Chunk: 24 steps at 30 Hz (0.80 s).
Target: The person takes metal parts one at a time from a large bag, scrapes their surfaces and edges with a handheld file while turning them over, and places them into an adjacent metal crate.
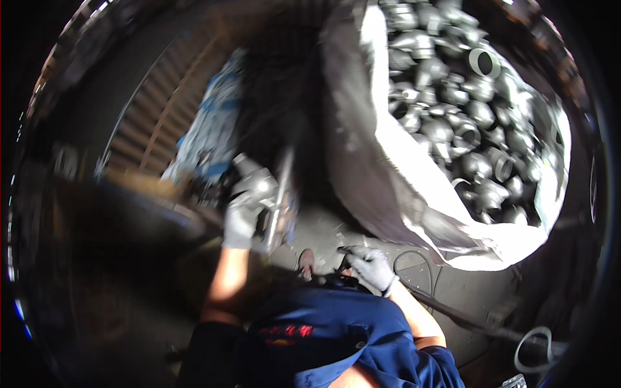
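The gloved left hand (241, 223) grips a smooth, shiny, bulbous grey fitting (260, 183); whether the gloved right hand (375, 269) grasps anything, I cannot tell. Beyond it, a creased white sack (404, 184) holds similar fittings (480, 115).

Dim overall, left side near-black. Hard light blows out the white sack (393, 152) rim, upper right. Glare on grey part (260, 185), centre-left; left hand (240, 223) blurred. Fisheye bends edges, corners black.
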Each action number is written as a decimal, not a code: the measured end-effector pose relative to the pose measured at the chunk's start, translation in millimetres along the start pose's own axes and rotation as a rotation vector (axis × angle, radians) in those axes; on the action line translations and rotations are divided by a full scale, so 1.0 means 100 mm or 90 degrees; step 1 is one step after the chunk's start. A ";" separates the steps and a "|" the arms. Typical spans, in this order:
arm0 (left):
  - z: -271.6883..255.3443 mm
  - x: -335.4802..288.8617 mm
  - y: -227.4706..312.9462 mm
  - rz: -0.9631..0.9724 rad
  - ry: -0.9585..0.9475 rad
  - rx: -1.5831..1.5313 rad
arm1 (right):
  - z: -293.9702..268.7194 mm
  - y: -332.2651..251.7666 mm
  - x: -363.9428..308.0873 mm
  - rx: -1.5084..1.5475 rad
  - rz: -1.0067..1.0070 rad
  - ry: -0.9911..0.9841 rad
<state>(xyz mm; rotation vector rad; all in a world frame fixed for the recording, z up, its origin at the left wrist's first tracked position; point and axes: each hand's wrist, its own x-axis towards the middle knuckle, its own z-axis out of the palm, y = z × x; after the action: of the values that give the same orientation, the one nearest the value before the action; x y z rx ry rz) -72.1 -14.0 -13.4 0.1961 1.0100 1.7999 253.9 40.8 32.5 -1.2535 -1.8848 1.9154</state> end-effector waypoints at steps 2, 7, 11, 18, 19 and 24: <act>-0.72 0.40 -0.06 -0.116 -0.063 -0.097 | 0.01 0.02 0.02 -0.013 0.046 -0.020; -1.57 1.01 -0.06 -0.012 0.239 -0.053 | -0.03 0.17 -0.07 -0.077 -0.063 0.042; -0.87 1.18 0.21 0.039 0.211 -0.016 | -0.25 0.16 -0.28 -0.053 -0.002 0.052; 2.79 0.45 0.48 0.292 -0.318 0.275 | -0.66 0.01 -0.46 -0.046 0.019 0.014; 3.14 0.42 0.38 0.293 -0.374 0.367 | -0.69 0.07 -0.47 -0.021 -0.039 0.038; 4.16 0.83 -0.52 0.291 -0.733 1.095 | -0.96 0.23 -0.55 0.007 -0.030 0.037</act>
<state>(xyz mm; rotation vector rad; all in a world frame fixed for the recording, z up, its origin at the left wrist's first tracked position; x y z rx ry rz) 153.3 287.8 188.3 2.2690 1.3007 0.3421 361.4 72.1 50.4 -1.2374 -1.8559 1.8426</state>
